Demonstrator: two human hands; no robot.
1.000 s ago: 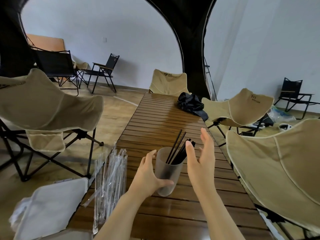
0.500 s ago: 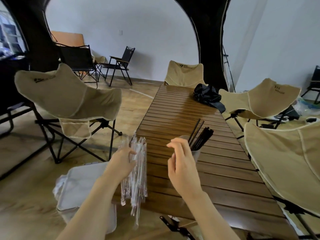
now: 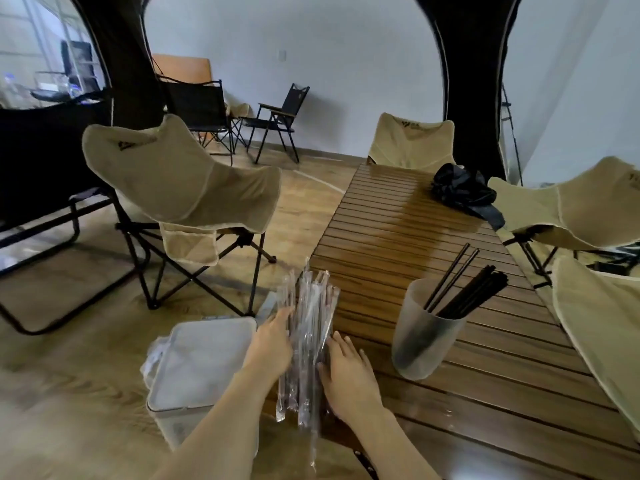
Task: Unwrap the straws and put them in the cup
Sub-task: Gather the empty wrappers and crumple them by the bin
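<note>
In the head view, a bundle of wrapped straws in clear plastic sleeves lies at the near left edge of the slatted wooden table, with its near ends hanging past the table edge. The left hand lies against the bundle's left side with its fingers stretched forward along the wrappers. It touches them without closing round them. The right hand rests on the table against the bundle's right side, fingers straight and slightly spread, holding nothing. The wrappers blur together, so single straws cannot be told apart. To the right, apart from both hands, a frosted cup stands upright on the table with unwrapped black straws leaning out toward the right. A white lidded bin sits on the floor just left of the table, below the left forearm. A crumpled black bag lies at the table's far right.
</note>
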